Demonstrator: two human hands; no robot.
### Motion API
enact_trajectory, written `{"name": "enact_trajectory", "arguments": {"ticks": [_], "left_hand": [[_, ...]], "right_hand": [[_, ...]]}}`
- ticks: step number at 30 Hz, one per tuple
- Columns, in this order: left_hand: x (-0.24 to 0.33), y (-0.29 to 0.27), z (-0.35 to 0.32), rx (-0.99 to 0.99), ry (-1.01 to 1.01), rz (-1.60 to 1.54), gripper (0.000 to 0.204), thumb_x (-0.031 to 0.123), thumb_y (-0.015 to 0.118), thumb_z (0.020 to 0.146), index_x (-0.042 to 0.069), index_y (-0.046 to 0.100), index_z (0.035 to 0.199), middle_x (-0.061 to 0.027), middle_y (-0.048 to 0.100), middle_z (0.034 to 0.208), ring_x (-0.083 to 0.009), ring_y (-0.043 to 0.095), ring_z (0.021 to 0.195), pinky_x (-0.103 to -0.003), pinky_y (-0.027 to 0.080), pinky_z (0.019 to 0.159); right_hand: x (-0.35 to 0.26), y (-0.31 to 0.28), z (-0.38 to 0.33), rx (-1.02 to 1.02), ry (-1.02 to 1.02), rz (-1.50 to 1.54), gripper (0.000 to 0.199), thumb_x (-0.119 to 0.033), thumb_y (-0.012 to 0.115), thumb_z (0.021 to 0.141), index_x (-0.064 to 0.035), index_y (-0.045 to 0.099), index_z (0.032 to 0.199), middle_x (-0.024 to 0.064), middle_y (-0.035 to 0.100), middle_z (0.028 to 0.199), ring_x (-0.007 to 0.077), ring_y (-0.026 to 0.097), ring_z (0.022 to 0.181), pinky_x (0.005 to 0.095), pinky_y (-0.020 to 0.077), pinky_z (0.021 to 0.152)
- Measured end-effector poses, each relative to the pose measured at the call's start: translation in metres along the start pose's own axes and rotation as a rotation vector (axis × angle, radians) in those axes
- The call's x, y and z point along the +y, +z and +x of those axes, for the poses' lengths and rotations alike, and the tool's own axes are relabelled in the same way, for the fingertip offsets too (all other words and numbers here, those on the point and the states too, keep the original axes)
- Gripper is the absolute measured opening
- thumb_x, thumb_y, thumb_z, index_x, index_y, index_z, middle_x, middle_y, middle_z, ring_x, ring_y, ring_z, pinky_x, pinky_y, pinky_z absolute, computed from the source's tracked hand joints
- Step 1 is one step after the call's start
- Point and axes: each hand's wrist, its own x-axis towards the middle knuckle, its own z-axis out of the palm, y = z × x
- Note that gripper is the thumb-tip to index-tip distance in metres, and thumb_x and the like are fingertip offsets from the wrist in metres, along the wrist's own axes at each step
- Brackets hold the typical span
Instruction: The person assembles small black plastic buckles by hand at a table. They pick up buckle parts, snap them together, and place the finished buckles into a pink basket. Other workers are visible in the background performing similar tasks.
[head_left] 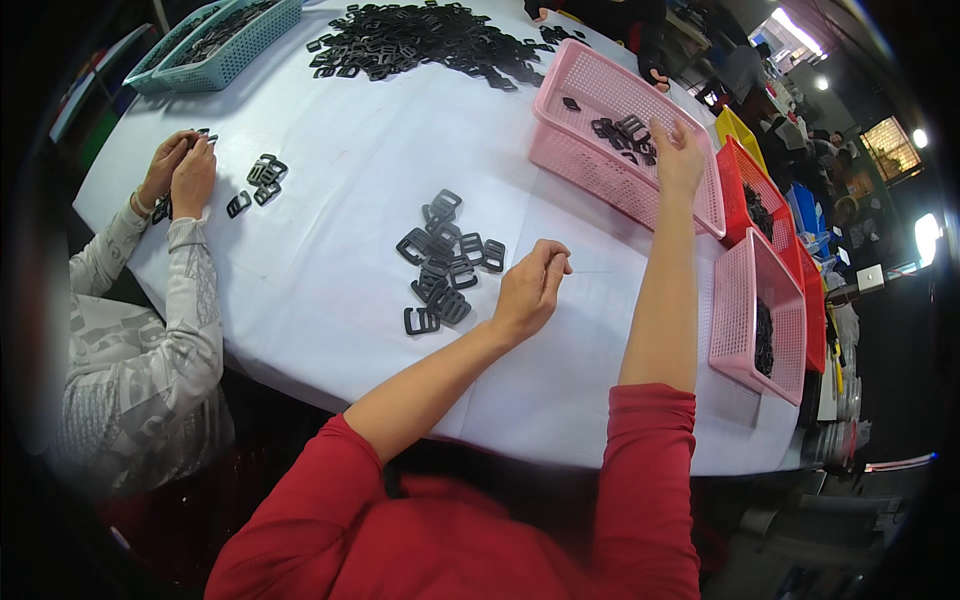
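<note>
My left hand (533, 290) hovers over the white table with its fingers curled together; whatever they may hold is hidden. Just left of it lies a loose pile of black plastic strap buckles (440, 262), flat rectangular frames with crossbars. My right hand (680, 158) reaches over the pink perforated basket (600, 165) at the back right. Its fingers are apart, and I see nothing held between them. Inside that basket, beside my fingertips, sits a small heap of black buckles (625, 135), with one lying apart toward the left.
A large mound of black buckles (420, 40) covers the table's far side. At left, another person's hands (180, 172) work near a few buckles (262, 178), below teal baskets (225, 50). A second pink basket (735, 310) and red bins (745, 165) line the right edge.
</note>
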Motion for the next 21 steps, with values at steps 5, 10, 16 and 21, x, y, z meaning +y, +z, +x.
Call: {"name": "enact_trajectory", "arguments": {"ticks": [5, 10, 16, 21], "left_hand": [[0.02, -0.044, 0.021, 0.273, 0.273, 0.239, 0.009, 0.003, 0.054, 0.082, 0.005, 0.059, 0.089, -0.0078, 0.061, 0.077, -0.0252, 0.056, 0.075, -0.034, 0.045, 0.065], [0.002, -0.115, 0.025, 0.419, 0.095, 0.639, 0.019, 0.006, 0.055, 0.082, 0.004, 0.061, 0.099, -0.0122, 0.06, 0.096, -0.0255, 0.056, 0.088, -0.034, 0.045, 0.076], [-0.032, -0.156, 0.023, 0.368, 0.002, 0.647, 0.026, 0.007, 0.055, 0.08, 0.002, 0.058, 0.106, -0.0154, 0.056, 0.11, -0.0306, 0.051, 0.105, -0.038, 0.04, 0.089], [-0.056, -0.149, 0.026, 0.315, 0.105, 0.719, 0.029, 0.008, 0.056, 0.08, 0.0, 0.056, 0.107, -0.0167, 0.053, 0.115, -0.0327, 0.048, 0.106, -0.04, 0.039, 0.09]], "right_hand": [[-0.024, -0.023, -0.066, -0.059, -0.028, 0.19, 0.041, -0.02, 0.066, 0.08, -0.0005, 0.056, 0.114, 0.014, 0.058, 0.108, 0.0235, 0.057, 0.097, 0.0346, 0.046, 0.08], [-0.012, -0.043, -0.172, -0.171, 0.215, 0.364, 0.027, -0.01, 0.06, 0.083, -0.001, 0.059, 0.108, 0.0115, 0.059, 0.102, 0.0185, 0.057, 0.095, 0.0288, 0.0479, 0.077], [0.017, -0.039, -0.229, -0.207, 0.368, 0.376, 0.016, -0.005, 0.055, 0.084, -0.0027, 0.064, 0.097, 0.007, 0.06, 0.096, 0.0159, 0.058, 0.086, 0.0273, 0.047, 0.076], [0.005, -0.042, -0.227, -0.286, 0.232, 0.314, 0.013, -0.004, 0.055, 0.082, -0.0037, 0.066, 0.089, 0.0062, 0.061, 0.089, 0.0182, 0.058, 0.081, 0.0281, 0.0461, 0.074]]}}
